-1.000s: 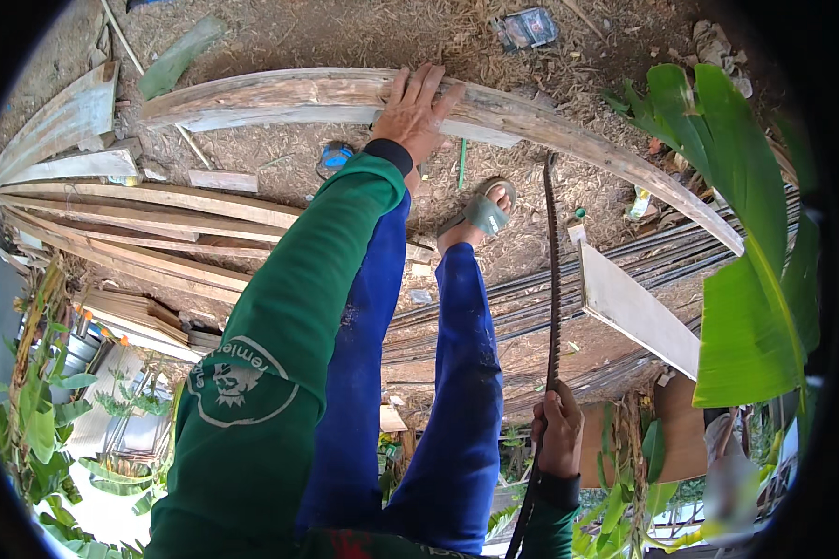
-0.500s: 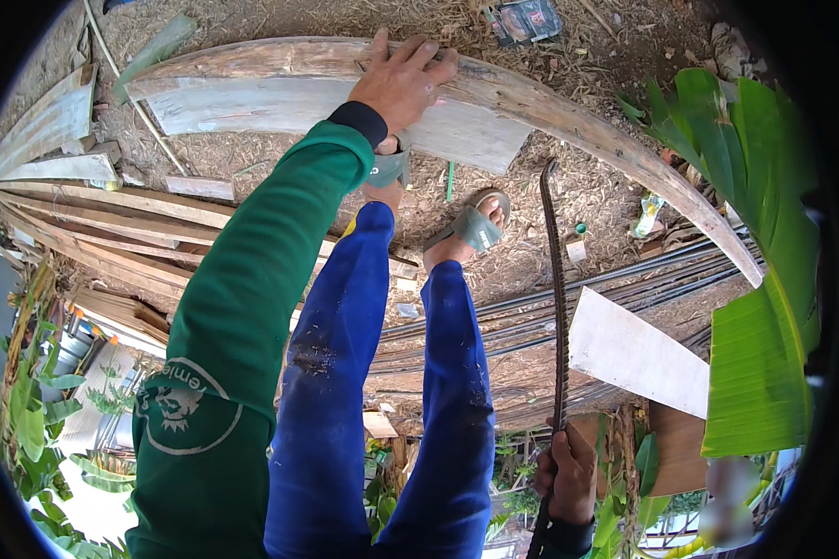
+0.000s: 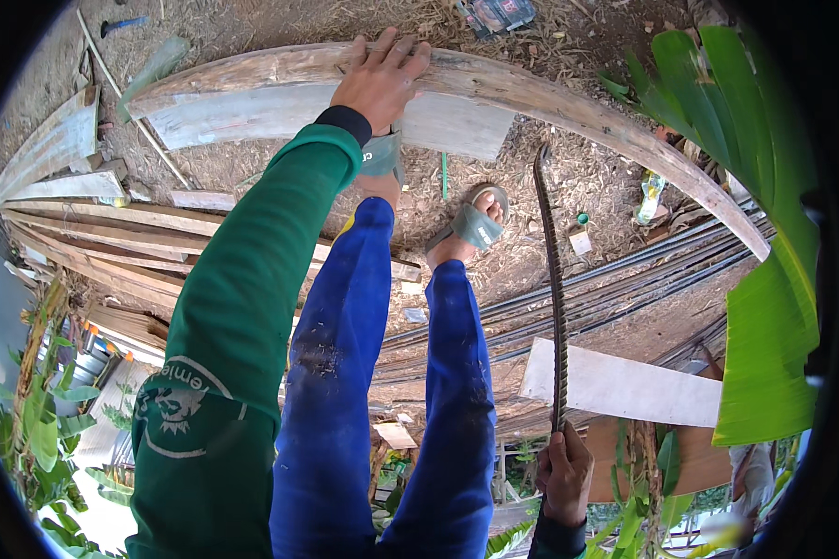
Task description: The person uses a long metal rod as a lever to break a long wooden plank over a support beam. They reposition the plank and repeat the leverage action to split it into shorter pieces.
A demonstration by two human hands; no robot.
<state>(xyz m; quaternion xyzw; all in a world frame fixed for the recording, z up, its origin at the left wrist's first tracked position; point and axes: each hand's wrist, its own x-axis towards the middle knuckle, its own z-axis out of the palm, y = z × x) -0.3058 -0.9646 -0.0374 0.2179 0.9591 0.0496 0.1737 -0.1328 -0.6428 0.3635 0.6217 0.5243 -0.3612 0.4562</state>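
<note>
A long weathered timber (image 3: 531, 86) lies across the ground ahead of me, its line bowed in this view. My left hand (image 3: 379, 82) rests on its top with fingers stretched out over the far edge. A pale grey board (image 3: 252, 114) lies along the timber's near side, close to my sandalled feet. At lower right, my right hand (image 3: 566, 473) is closed round a long, dark, ribbed steel bar (image 3: 552, 270). The bar points away from me, its far end slightly bent and short of the timber.
Stacked planks (image 3: 112, 228) lie at left. Dark rods (image 3: 615, 284) run along the ground at right, near a whitish board (image 3: 625, 382). A large banana leaf (image 3: 774, 345) hangs at far right. A plastic bottle (image 3: 651, 197) and wood chips litter the soil.
The whitish board at right has swung to a flatter angle and shifted left. My right hand keeps the ribbed bar, and my left hand stays on the timber. The view has shifted slightly.
</note>
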